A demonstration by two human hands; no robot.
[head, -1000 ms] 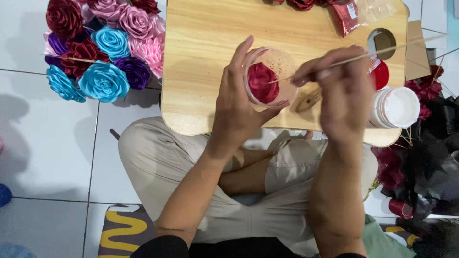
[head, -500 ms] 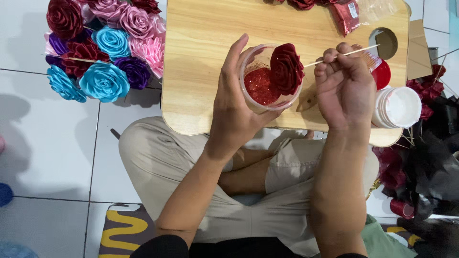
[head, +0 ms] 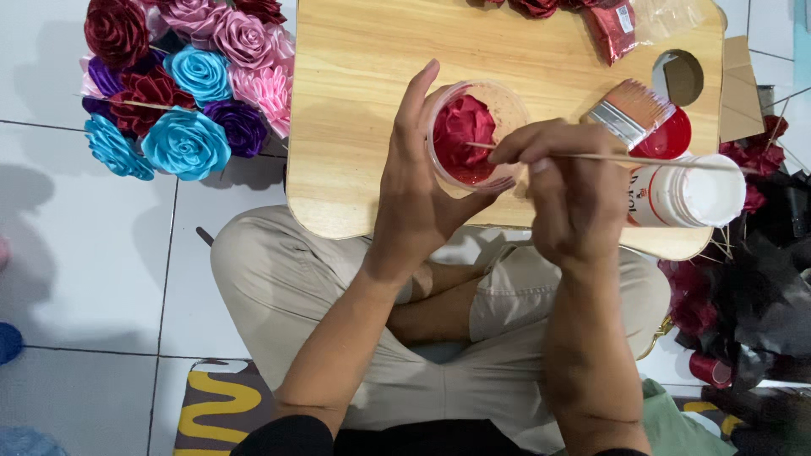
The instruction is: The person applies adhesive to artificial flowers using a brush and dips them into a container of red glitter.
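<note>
One clear plastic cup [head: 473, 135], held over the wooden board [head: 355, 118] in the left hand [head: 422, 194] — fingers curled round its wall and base, thumb on the near side. Inside it, one dark red ribbon rose [head: 463, 127] sitting in red glitter. The rose is mounted on one thin wooden skewer [head: 608, 157], pinched between thumb and fingertips of the right hand [head: 574, 194], which is otherwise closed.

Handling, as judged: the cup looks light and thin-walled, liable to flex if squeezed; best taken round the side, as here. The rose appears soft and easily crushed, so the skewer is the place to hold it — stiff, but slender enough to snap or roll in the fingers.

Also on the board:
- One flat paintbrush [head: 629, 114], bristles toward a red lid or dish [head: 672, 139].
- One white glue bottle [head: 684, 194], lying on its side.
- One red foil packet [head: 610, 29] at the far edge.

On the tiled floor [head: 68, 253], left: one cluster of ribbon roses [head: 182, 84] — roughly a dozen, in blue, pink, purple and dark red; an exact count cannot be made where they overlap. Right: a heap of dark red and black material [head: 760, 279], number of pieces unclear.
</note>
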